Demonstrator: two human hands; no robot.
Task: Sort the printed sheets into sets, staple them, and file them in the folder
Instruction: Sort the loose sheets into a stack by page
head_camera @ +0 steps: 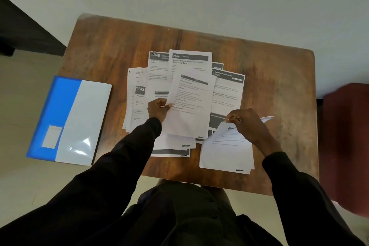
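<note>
The left hand (158, 109) pinches the edge of one sheet (189, 110), which lies over a messy pile of sheets (137, 94). The right hand (246, 124) grips the top of a small stack (225, 152). A blue and white folder (67, 120) lies well to the left of the left hand.

wooden table (269, 86) | printed sheets (189, 62) fanned mid-top | smaller stack (225, 156) front right | folder (60, 110) apparently overhanging left edge

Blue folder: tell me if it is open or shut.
Shut. The blue folder lies flat as a single closed panel, overhanging the table's left edge.
</note>
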